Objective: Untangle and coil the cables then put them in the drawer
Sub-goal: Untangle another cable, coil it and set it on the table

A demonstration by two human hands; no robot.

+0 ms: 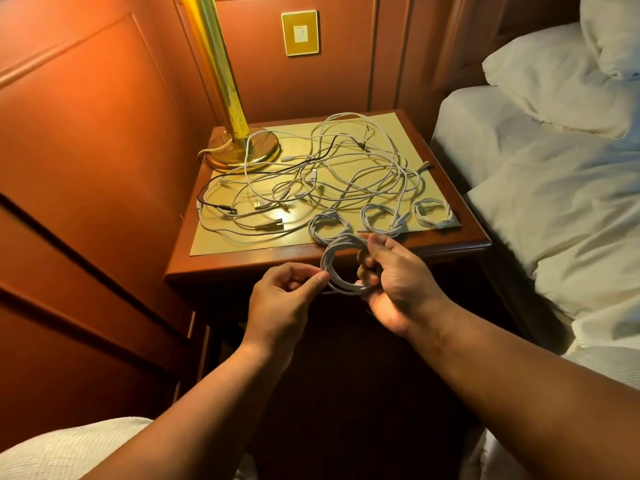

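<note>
White cable coil (pixel 341 268), held in the air just in front of the nightstand (pixel 450 245), near its front edge. Gripped on its right side by the right hand (pixel 391 282), fingers hooked through the loops; pinched on its left side by the left hand (pixel 291 292), thumb against forefinger on the strands. Both hands clamped on the same coil, close together but not touching.

Step in hand, by judgement: coiling, with this coil nearly closed. Three finished coils (pixel 381 218) laid in a row along the near edge of the yellow mat (pixel 214 242), each small and round. Behind them, a loose tangle (pixel 329 168) spread across the mat, mostly white cords with one black cable (pixel 221 188) looping out at the left; several metal USB plugs visible among the strands. Brass lamp base (pixel 242 150) at the back left corner, one white loop lying over it.

Next move, probably: tucking the free end, then setting the coil down beside the others. No open drawer visible.

Cords thin, round, flexible, matte; mat flat and faintly glossy; nightstand polished red-brown wood with a moulded rim.
</note>
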